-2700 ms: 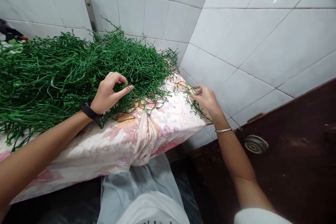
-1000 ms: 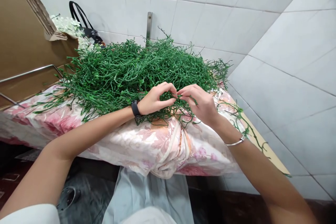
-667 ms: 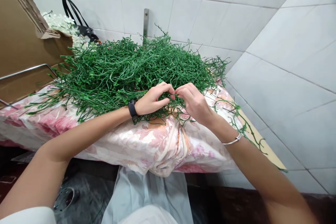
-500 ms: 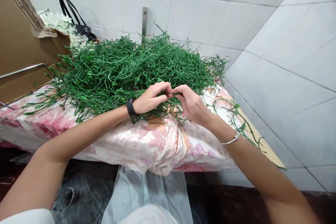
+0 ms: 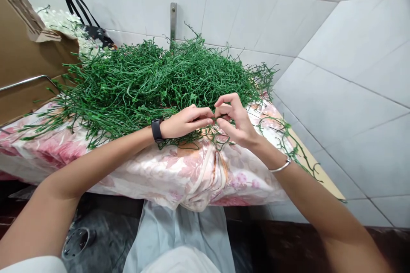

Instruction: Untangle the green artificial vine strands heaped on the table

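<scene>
Left hand (image 5: 187, 120), right hand (image 5: 236, 123) tip to tip mid-frame, both pinching near edge of green stem pile (image 5: 144, 81); best with pinches close, steady.

Heap of green plastic stems (image 5: 153, 81): thin, wiry, tangled, dark green with tiny leaf nubs. It spreads wide across the upper centre and left of frame, and loose ends poke out along its front and left edges. Single stem (image 5: 214, 119) at the heap's front edge, centre frame, pinched between fingertips of left hand (image 5: 185, 121) and right hand (image 5: 237, 123). Loose vine strand (image 5: 288, 145) trails right of centre toward lower right, apart from the heap.
</scene>
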A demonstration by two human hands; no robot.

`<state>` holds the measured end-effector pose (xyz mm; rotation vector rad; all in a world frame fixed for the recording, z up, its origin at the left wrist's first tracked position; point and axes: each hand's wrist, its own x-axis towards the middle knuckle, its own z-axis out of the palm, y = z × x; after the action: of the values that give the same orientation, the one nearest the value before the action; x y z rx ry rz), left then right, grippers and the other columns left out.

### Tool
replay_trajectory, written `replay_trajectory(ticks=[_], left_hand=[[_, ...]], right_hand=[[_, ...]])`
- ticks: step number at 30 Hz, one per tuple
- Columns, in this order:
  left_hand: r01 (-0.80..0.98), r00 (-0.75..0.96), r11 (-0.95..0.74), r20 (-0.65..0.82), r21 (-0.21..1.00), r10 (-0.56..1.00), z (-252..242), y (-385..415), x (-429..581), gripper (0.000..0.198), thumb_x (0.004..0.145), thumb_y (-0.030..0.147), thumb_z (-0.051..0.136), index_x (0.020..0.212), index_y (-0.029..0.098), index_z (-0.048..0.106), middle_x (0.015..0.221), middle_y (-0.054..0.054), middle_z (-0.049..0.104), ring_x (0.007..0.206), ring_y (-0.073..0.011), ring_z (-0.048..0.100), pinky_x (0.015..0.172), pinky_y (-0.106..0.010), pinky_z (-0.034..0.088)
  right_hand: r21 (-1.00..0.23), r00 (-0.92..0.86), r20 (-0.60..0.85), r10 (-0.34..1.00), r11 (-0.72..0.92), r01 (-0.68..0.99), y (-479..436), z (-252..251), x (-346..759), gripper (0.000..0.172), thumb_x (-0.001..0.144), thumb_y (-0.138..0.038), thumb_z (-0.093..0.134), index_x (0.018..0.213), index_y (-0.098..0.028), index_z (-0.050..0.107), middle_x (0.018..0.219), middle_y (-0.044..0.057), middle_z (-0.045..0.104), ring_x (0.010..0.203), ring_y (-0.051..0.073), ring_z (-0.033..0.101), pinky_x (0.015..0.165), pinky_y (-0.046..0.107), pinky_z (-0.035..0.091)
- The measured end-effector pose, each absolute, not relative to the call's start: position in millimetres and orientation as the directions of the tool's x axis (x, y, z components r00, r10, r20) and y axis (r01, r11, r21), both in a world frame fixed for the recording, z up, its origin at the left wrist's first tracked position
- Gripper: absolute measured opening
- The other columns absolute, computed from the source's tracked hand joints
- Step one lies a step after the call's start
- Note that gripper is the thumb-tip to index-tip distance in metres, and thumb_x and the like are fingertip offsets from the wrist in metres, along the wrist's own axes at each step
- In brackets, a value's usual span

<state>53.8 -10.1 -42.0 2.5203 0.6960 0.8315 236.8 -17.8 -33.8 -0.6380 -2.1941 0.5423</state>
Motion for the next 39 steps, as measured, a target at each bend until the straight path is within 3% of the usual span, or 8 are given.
replay_trajectory(ticks=[3, 6, 14, 21, 25, 29, 35, 39], left_hand=[[0.316, 0.728, -0.799, 0.409, 0.512, 0.550, -39, -15, 54, 0.024, 0.089, 0.035, 0.038, 0.081, 0.016, 0.050, 0.060, 0.003, 0.049, 0.059, -0.0096, 0.039, 0.067, -0.025, 0.031], [0.277, 0.753, -0.803, 0.400, 0.528, 0.523, -36, -20, 56, 0.023, 0.089, 0.034, 0.038, 0.082, 0.016, 0.050, 0.064, 0.002, 0.053, 0.061, -0.0100, 0.041, 0.068, -0.025, 0.032], [0.187, 0.790, -0.776, 0.377, 0.603, 0.484, -34, -28, 60, 0.019, 0.088, 0.031, 0.038, 0.088, 0.016, 0.050, 0.065, 0.002, 0.047, 0.060, -0.0093, 0.037, 0.064, -0.024, 0.032], [0.059, 0.835, -0.642, 0.315, 0.765, 0.451, -33, -26, 52, 0.022, 0.086, 0.031, 0.042, 0.104, 0.020, 0.048, 0.063, 0.003, 0.043, 0.055, -0.0083, 0.035, 0.054, -0.022, 0.029], [0.037, 0.750, -0.565, 0.351, 0.824, 0.561, -34, -17, 45, 0.025, 0.086, 0.032, 0.043, 0.107, 0.019, 0.046, 0.060, 0.005, 0.030, 0.052, -0.0075, 0.028, 0.049, -0.021, 0.025], [-0.028, 0.677, -0.513, 0.394, 0.858, 0.622, -38, -8, 45, 0.023, 0.081, 0.025, 0.043, 0.103, 0.018, 0.046, 0.066, 0.002, 0.038, 0.059, -0.0094, 0.036, 0.053, -0.022, 0.032], [-0.014, 0.674, -0.572, 0.430, 0.820, 0.601, -43, -8, 47, 0.042, 0.072, 0.010, 0.044, 0.113, 0.020, 0.041, 0.079, -0.001, 0.047, 0.073, -0.0115, 0.045, 0.066, -0.025, 0.039], [0.010, 0.660, -0.650, 0.484, 0.760, 0.575, -46, -7, 48, 0.050, 0.078, 0.018, 0.050, 0.124, 0.021, 0.032, 0.086, -0.002, 0.051, 0.083, -0.0129, 0.050, 0.079, -0.028, 0.041]], right_hand=[[-0.799, -0.532, 0.457, 0.712, 0.592, 0.105, -19, -33, 234, 0.023, 0.072, -0.021, 0.044, 0.091, -0.021, 0.033, 0.056, -0.007, 0.033, 0.052, 0.009, 0.034, 0.050, 0.023, 0.026], [-0.914, -0.502, 0.363, 0.785, 0.404, -0.028, -21, -32, 231, 0.020, 0.070, -0.022, 0.045, 0.087, -0.021, 0.034, 0.054, -0.007, 0.033, 0.049, 0.008, 0.033, 0.047, 0.021, 0.023], [-0.979, -0.530, 0.168, 0.831, 0.078, -0.188, -31, -28, 222, 0.019, 0.065, -0.021, 0.045, 0.079, -0.020, 0.032, 0.048, -0.009, 0.027, 0.040, 0.006, 0.024, 0.039, 0.020, 0.019], [-0.974, -0.522, 0.198, 0.830, 0.105, -0.202, -29, -22, 227, 0.017, 0.068, -0.025, 0.046, 0.072, -0.021, 0.030, 0.044, -0.009, 0.017, 0.041, 0.008, 0.022, 0.043, 0.023, 0.025], [-0.921, -0.442, 0.380, 0.813, 0.377, -0.098, -24, -11, 238, 0.018, 0.074, -0.033, 0.050, 0.080, -0.022, 0.037, 0.047, -0.009, 0.019, 0.044, 0.008, 0.024, 0.047, 0.025, 0.027], [-0.782, -0.267, 0.540, 0.798, 0.593, 0.193, -8, -14, 249, 0.020, 0.078, -0.034, 0.051, 0.090, -0.023, 0.039, 0.054, -0.007, 0.035, 0.048, 0.009, 0.037, 0.050, 0.025, 0.031], [-0.473, -0.315, 0.637, 0.704, 0.679, 0.562, 2, -29, 251, 0.024, 0.079, -0.026, 0.052, 0.101, -0.020, 0.042, 0.082, 0.002, 0.060, 0.078, 0.015, 0.058, 0.075, 0.032, 0.042], [-0.302, -0.394, 0.619, 0.680, 0.668, 0.680, -5, -29, 246, 0.024, 0.080, -0.025, 0.051, 0.103, -0.022, 0.047, 0.106, 0.005, 0.061, 0.103, 0.023, 0.055, 0.097, 0.050, 0.025]])
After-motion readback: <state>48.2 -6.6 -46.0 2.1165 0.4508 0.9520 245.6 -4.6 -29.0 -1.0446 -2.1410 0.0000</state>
